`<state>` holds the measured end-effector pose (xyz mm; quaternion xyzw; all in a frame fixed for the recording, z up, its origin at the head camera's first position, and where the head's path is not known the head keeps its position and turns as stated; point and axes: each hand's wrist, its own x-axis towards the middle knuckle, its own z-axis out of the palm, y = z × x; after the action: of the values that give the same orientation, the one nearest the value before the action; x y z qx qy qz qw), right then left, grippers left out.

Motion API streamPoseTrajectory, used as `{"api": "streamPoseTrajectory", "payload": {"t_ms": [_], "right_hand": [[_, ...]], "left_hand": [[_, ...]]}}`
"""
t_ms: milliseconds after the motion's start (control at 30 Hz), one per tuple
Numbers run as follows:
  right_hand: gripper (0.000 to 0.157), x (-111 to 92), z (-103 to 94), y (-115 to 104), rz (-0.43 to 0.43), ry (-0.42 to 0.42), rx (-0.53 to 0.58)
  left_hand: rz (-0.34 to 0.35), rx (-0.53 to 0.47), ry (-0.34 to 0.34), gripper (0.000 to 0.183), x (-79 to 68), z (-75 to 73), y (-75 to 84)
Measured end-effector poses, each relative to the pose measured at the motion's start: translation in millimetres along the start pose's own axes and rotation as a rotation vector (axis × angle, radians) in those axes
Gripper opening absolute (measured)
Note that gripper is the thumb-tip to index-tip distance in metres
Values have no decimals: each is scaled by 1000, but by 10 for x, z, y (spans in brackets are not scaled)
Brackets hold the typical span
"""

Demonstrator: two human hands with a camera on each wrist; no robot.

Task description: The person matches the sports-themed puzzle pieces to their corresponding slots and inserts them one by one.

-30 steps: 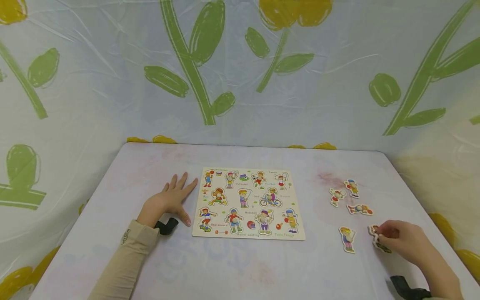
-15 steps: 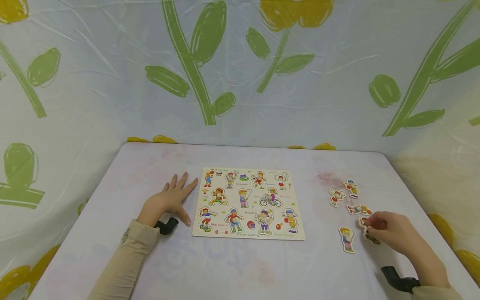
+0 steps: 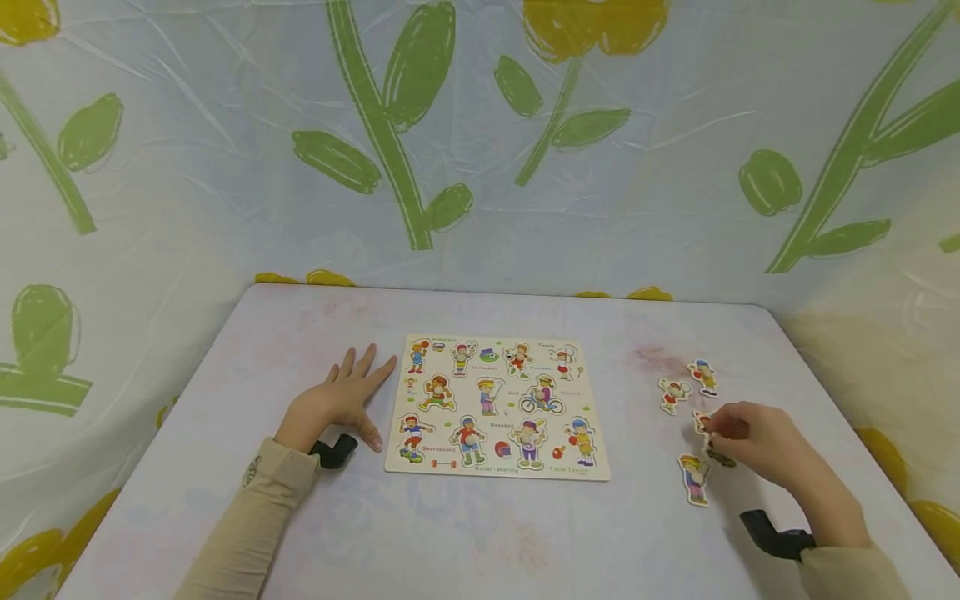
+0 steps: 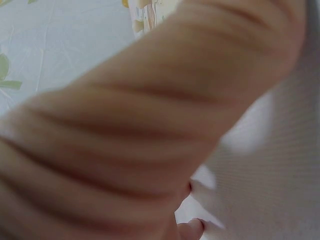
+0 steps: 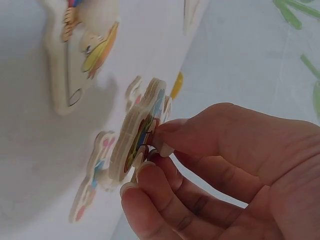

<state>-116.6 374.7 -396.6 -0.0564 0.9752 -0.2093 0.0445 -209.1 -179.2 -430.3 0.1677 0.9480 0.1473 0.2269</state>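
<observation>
My right hand (image 3: 761,442) pinches a wooden puzzle piece (image 5: 142,130) between thumb and fingers, above the table on the right. In the right wrist view the piece is tilted nearly edge-on, so much of its picture is hidden. Just beside it lies a golf figure piece (image 3: 694,482); farther back are a racket player piece (image 3: 672,395) and a blue-capped figure piece (image 3: 704,377). Another loose piece (image 5: 94,175) lies below the held one in the right wrist view. My left hand (image 3: 341,400) rests on the table with fingers spread, next to the puzzle board (image 3: 450,437).
The board, printed with several sports figures and English words, lies mid-table on a white cloth (image 3: 517,542). A flower-patterned curtain (image 3: 645,217) rises behind the table. Black wrist mounts (image 3: 776,537) sit under both wrists.
My right hand has moved left and a little farther back with the held puzzle piece, passing over the loose pieces and now overlapping one in the head view. The left hand has stayed still.
</observation>
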Motion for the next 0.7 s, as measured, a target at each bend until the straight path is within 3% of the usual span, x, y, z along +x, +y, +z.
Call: {"api": "streamPoseTrajectory", "payload": {"t_ms": [167, 467, 700], "right_hand": [[8, 89, -22, -94, -53, 5, 3], [10, 250, -16, -299, -208, 94, 1], [9, 334, -21, -457, -183, 58, 12]], "left_hand": [[2, 1, -5, 138, -6, -12, 20], [0, 9, -8, 138, 3, -11, 7], [-2, 11, -6, 139, 14, 0, -12]]}}
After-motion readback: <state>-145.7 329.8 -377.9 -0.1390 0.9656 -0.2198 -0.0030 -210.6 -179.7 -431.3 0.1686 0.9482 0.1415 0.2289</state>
